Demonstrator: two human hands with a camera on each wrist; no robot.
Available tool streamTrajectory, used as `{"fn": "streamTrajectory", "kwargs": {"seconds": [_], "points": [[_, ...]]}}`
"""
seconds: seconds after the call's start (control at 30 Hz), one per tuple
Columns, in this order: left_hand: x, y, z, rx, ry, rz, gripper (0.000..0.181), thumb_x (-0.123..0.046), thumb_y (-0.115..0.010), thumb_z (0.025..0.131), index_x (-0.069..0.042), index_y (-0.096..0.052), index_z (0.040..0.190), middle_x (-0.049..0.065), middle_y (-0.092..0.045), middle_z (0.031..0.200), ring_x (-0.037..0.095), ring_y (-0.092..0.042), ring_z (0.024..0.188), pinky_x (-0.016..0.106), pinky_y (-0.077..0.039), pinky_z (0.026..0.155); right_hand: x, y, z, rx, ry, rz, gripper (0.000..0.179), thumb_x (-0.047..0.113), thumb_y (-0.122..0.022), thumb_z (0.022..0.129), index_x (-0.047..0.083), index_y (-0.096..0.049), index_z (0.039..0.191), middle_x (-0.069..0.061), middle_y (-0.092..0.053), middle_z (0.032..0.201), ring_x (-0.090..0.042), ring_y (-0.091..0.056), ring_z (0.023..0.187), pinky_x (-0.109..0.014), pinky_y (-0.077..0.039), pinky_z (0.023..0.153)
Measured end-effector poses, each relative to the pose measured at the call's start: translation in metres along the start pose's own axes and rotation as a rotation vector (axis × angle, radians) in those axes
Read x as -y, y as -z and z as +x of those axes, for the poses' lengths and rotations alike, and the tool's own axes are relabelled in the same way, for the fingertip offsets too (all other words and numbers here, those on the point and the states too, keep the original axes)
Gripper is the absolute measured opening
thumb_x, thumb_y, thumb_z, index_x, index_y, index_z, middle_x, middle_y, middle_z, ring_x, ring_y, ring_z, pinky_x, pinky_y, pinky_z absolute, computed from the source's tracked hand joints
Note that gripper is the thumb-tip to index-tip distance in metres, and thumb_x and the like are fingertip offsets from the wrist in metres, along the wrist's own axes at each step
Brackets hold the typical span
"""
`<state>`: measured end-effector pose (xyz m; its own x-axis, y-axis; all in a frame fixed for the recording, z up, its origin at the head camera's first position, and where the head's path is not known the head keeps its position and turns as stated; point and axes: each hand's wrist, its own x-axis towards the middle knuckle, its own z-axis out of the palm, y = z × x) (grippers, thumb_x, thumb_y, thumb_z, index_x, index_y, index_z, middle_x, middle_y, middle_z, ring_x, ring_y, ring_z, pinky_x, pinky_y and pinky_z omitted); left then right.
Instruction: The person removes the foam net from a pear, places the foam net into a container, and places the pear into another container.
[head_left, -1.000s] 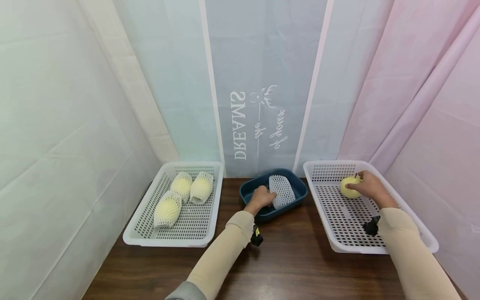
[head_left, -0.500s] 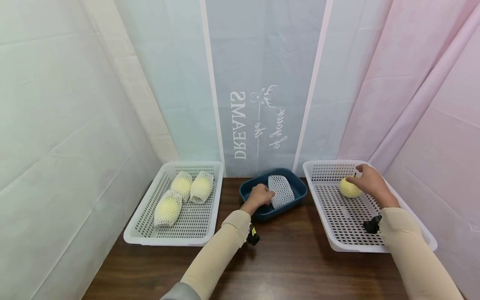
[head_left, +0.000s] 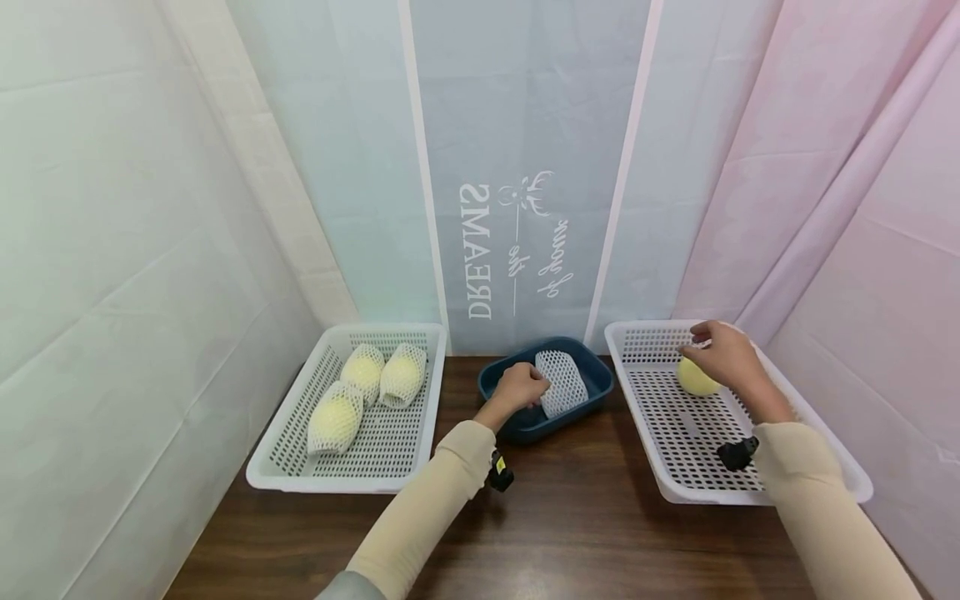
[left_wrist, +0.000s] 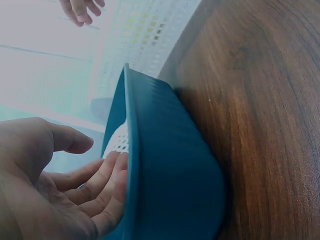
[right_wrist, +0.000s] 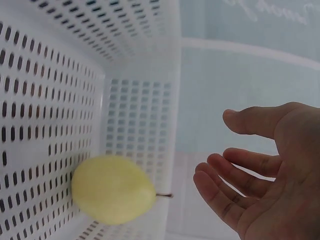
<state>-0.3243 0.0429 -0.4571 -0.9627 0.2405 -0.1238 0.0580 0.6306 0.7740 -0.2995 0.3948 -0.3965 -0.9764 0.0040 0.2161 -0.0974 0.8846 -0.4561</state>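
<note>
My right hand [head_left: 726, 360] hovers over the right-hand basket, its thumb and fingers spread and holding nothing. Below it a yellow pear [right_wrist: 114, 190] with a brown stem rests on the basket floor, apart from the fingers. My left hand [head_left: 517, 387] reaches into a small blue bin [head_left: 498, 367]. Inside that bin lies a white foam net sleeve [head_left: 561, 383], flat and without fruit showing in it. In the left wrist view the thumb stands away from the loosely bent fingers [left_wrist: 107, 190], whose tips are at the sleeve's edge; whether they touch it I cannot tell.
On the left, a white perforated basket [head_left: 345, 483] holds three pears in foam nets [head_left: 335, 421]. Another white perforated basket [head_left: 667, 433] stands at the right. Both flank the blue bin on a dark wooden table [head_left: 570, 533]. A printed curtain [head_left: 525, 100] hangs behind.
My right hand has let go of the pear and lifted up and slightly left, leaving it in the basket. My left hand has shifted slightly left at the foam net sleeve.
</note>
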Motion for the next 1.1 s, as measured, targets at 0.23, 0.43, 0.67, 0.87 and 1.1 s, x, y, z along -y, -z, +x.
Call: {"fn": "streamTrajectory", "kwargs": {"seconds": [0.23, 0.43, 0.67, 0.87, 1.1], "points": [[0.002, 0.004, -0.003, 0.011, -0.055, -0.039, 0.026, -0.021, -0.063, 0.105, -0.003, -0.077, 0.118, 0.012, -0.079, 0.102, 0.030, -0.078, 0.091, 0.028, -0.059, 0.070, 0.021, -0.002, -0.007, -0.001, 0.016, 0.027, 0.054, 0.029, -0.066, 0.104, -0.015, -0.058, 0.135, -0.036, -0.068, 0.123, -0.055, -0.065, 0.114, -0.066, -0.052, 0.093], [0.003, 0.009, -0.007, 0.015, -0.093, -0.077, 0.024, -0.021, -0.062, 0.105, -0.005, -0.076, 0.116, 0.009, -0.079, 0.101, 0.022, -0.077, 0.085, 0.026, -0.058, 0.068, 0.039, -0.004, -0.013, 0.001, 0.050, 0.047, 0.051, 0.028, -0.065, 0.105, -0.014, -0.060, 0.134, -0.033, -0.071, 0.120, -0.054, -0.068, 0.112, -0.065, -0.053, 0.094], [0.001, 0.018, -0.014, 0.028, -0.135, -0.115, 0.024, -0.021, -0.060, 0.105, -0.006, -0.075, 0.116, 0.015, -0.079, 0.105, 0.031, -0.077, 0.092, 0.027, -0.058, 0.069, 0.057, -0.006, -0.017, -0.001, 0.063, 0.057, 0.047, 0.027, -0.066, 0.105, -0.012, -0.063, 0.132, -0.031, -0.072, 0.119, -0.051, -0.069, 0.111, -0.063, -0.055, 0.092], [-0.001, 0.025, -0.016, 0.007, -0.154, -0.124, 0.024, -0.021, -0.059, 0.104, -0.007, -0.076, 0.114, 0.009, -0.079, 0.099, 0.030, -0.078, 0.095, 0.027, -0.060, 0.071, 0.068, -0.009, -0.021, 0.007, 0.074, 0.083, 0.047, 0.028, -0.066, 0.106, -0.010, -0.063, 0.132, -0.031, -0.072, 0.120, -0.049, -0.070, 0.110, -0.058, -0.058, 0.086], [-0.002, 0.031, -0.021, -0.007, -0.176, -0.134, 0.024, -0.022, -0.060, 0.105, -0.007, -0.075, 0.117, 0.011, -0.079, 0.103, 0.027, -0.078, 0.092, 0.027, -0.059, 0.071, 0.082, -0.016, -0.024, -0.001, 0.078, 0.102, 0.043, 0.028, -0.067, 0.105, -0.008, -0.066, 0.129, -0.030, -0.074, 0.118, -0.047, -0.072, 0.108, -0.055, -0.060, 0.085]]}}
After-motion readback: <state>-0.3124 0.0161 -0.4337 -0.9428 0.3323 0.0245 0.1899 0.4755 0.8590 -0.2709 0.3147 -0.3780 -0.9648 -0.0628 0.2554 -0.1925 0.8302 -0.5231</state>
